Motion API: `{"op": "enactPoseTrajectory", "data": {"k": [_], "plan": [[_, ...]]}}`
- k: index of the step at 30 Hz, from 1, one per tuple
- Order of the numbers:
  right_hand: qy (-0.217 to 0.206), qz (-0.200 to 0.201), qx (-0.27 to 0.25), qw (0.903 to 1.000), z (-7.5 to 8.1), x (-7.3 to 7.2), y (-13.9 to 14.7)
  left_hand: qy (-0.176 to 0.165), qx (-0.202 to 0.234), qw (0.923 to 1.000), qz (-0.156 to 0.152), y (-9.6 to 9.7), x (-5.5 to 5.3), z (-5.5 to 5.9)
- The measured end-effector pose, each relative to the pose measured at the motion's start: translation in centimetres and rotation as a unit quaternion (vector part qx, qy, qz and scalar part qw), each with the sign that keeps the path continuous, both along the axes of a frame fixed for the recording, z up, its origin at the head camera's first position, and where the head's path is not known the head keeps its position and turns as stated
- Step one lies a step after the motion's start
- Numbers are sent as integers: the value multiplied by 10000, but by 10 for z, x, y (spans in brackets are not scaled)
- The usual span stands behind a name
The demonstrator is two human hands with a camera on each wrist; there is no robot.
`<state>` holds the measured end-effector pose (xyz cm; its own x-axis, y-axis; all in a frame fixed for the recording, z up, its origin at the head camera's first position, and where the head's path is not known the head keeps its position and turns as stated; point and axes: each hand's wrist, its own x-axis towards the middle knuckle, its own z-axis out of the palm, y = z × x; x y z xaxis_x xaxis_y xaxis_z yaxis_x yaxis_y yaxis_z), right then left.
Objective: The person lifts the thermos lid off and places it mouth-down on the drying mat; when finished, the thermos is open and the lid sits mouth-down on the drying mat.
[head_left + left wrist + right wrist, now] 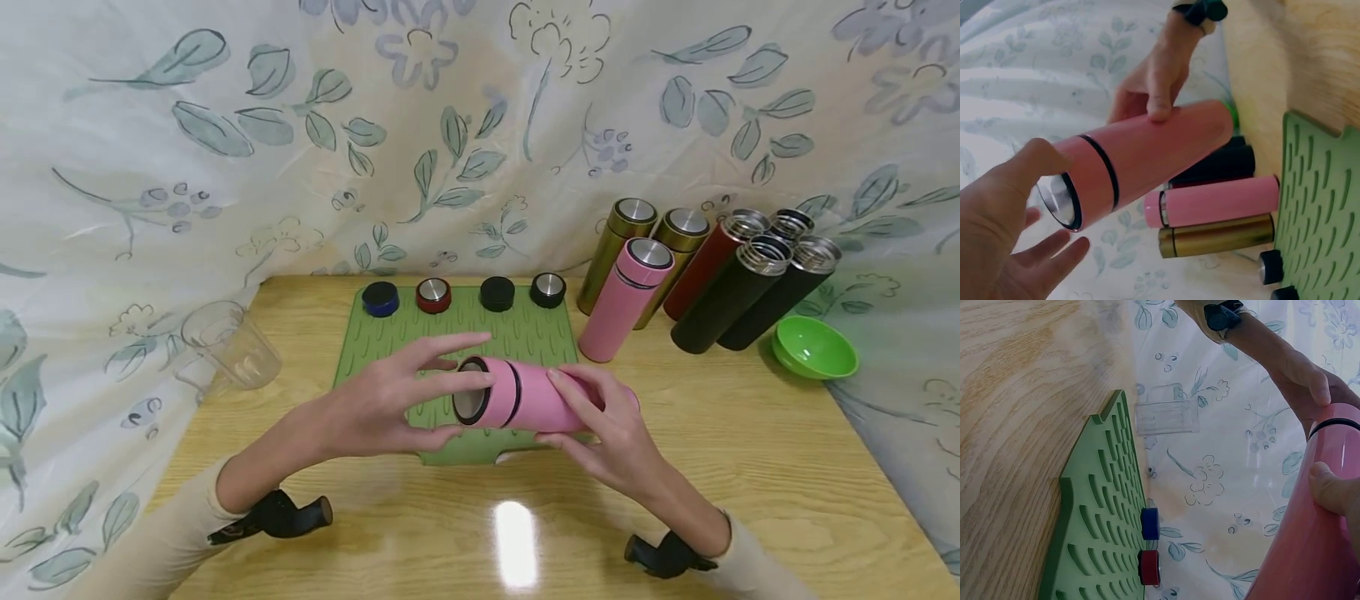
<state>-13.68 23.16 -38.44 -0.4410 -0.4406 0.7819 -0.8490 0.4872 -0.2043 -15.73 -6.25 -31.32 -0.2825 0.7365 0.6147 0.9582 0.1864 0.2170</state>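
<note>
A pink thermos bottle (pixel 536 396) with a steel-topped lid lies nearly level in the air above the green mat (pixel 442 450). My right hand (pixel 611 425) grips its body, thumb on one side and fingers on the other. Around the lid end, my left hand (pixel 390 396) has its fingers spread. In the left wrist view one fingertip of it meets the pink lid (pixel 1088 187), while other fingers stand apart from it. A black ring separates lid from body. The right wrist view shows the bottle (pixel 1316 531) up close, with its base cut off.
Along the mat's back edge sit a blue lid (pixel 380 299), a red lid (pixel 433 295) and two black lids (pixel 497 293). Another pink bottle (pixel 618 308), gold bottles (pixel 611 250) and several lidless dark bottles (pixel 731 292) stand right. A green bowl (pixel 813 354) and clear pitcher (pixel 240 350) flank them.
</note>
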Motion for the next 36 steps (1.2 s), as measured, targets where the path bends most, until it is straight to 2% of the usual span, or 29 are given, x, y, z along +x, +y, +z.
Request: {"op": "enactPoseTrajectory", "data": {"k": [4, 7, 13, 23, 27, 36], "plan": [[-29, -20, 12, 10000, -1, 0, -1, 104, -70, 9999, -39, -1, 0, 0], [-44, -25, -2, 10000, -2, 0, -1, 52, -69, 10000, -26, -1, 0, 0], [-24, -35, 29, 10000, -1, 0, -1, -28, -36, 9997, -251, -1, 0, 0], [-18, -41, 38, 10000, 0, 3, -1, -15, -50, 9999, -100, 0, 2, -3], [-38, -63, 49, 10000, 0, 4, 0, 51, -93, 9999, 67, 0, 3, -3], [-66, -99, 34, 9999, 1, 5, 1, 141, 50, 9999, 17, 2, 4, -2]]}}
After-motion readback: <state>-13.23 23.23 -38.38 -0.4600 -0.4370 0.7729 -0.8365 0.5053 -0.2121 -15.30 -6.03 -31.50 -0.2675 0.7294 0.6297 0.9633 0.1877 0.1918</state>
